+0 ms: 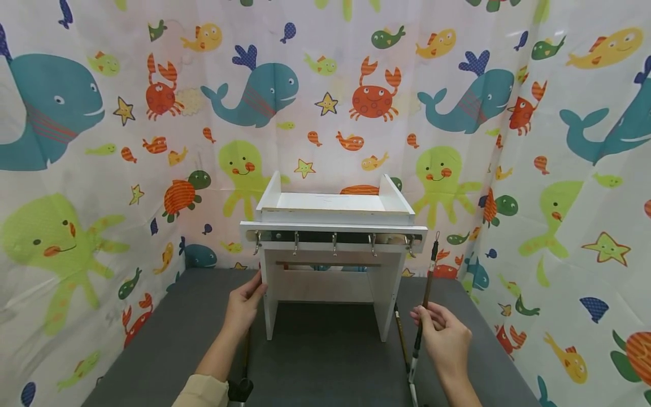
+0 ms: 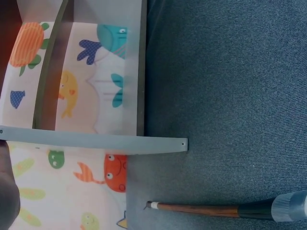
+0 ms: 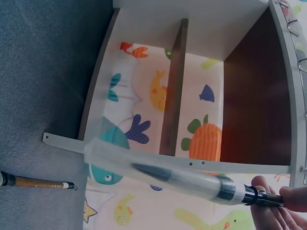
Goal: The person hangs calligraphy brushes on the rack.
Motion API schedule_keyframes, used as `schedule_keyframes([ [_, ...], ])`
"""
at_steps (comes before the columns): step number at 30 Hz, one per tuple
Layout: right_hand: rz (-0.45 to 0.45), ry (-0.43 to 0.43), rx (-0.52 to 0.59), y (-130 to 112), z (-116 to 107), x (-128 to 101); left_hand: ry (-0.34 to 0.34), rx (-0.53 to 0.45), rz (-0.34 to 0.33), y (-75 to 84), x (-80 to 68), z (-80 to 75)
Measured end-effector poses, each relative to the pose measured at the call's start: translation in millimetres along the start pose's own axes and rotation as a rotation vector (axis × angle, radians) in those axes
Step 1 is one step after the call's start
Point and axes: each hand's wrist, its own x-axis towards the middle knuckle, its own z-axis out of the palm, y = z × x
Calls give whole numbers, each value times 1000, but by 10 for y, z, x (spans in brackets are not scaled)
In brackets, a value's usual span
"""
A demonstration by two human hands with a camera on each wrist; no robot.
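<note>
A small white shelf rack (image 1: 325, 288) stands upright on the grey table, with a metal strip of several hooks (image 1: 334, 240) along its front. My left hand (image 1: 243, 302) touches the outer face of its left side panel; in the left wrist view only part of a finger or thumb (image 2: 7, 191) shows at the edge. In front of the rack's right side, my right hand (image 1: 447, 333) pinches a brown-handled calligraphy brush (image 1: 428, 282) near its middle. Its hanging loop points up. Dark bristles sit inside a clear cap (image 3: 158, 175) at the lower end.
Another brush (image 1: 401, 333) lies on the grey table (image 1: 325, 362) beside the rack's right side. A further brush (image 1: 241, 389) lies to the left, partly behind my left forearm. A curtain (image 1: 325, 152) printed with sea animals surrounds the table at the back and sides.
</note>
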Motion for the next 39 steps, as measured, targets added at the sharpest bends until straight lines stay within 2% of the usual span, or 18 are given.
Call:
schedule_keyframes([
  [7,-6,18,12,-109,-10,-15,-9,-27,11,2,-11,-3],
  [14,-22,-2,8,-231,3,-52,-7,-25,6,14,-6,-2],
  [19,-4,-18,61,-316,19,-83,-1,-23,-5,4,1,3],
  [33,91,-169,259,-425,136,-214,3,-23,25,1,-4,10],
  [39,109,-215,301,-454,185,-292,-1,-29,32,2,-6,8],
])
